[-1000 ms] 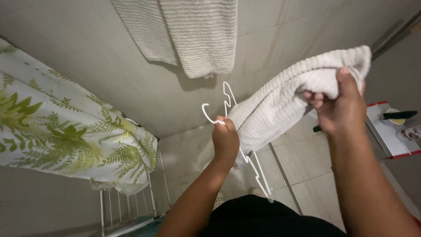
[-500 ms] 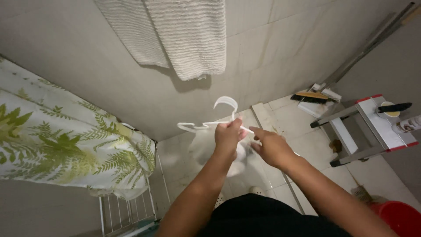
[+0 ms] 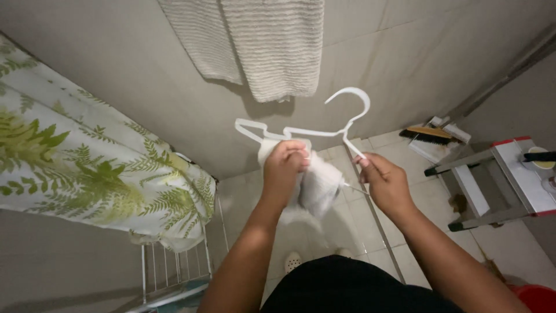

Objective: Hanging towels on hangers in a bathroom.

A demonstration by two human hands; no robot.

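- Left hand (image 3: 285, 165) fingers curl around a white towel (image 3: 317, 184) draped on a white plastic hanger (image 3: 301, 132), centre frame.
- Right hand (image 3: 385, 182), at 3 o'clock, fingers pinching the hanger's end.

Wall: plain grey-beige surface (image 3: 116, 69) fills the upper part of the view, evenly and softly lit.
Hanging cloth: a ribbed off-white towel (image 3: 272, 40) hangs at the top, casting a soft shadow on the wall.
Left side: a white cloth printed with green fern leaves (image 3: 87, 168) is draped over a white wire rack (image 3: 168, 272).
Floor: pale square tiles (image 3: 509, 249) with thin grout lines.
Right side: a white step stool with red edges and grey legs (image 3: 509, 174) stands on the tiles.
Corner: a black-bristled brush (image 3: 431, 134) lies on what may be a dustpan.
Bottom right: a red rim (image 3: 536, 295), perhaps a bucket.
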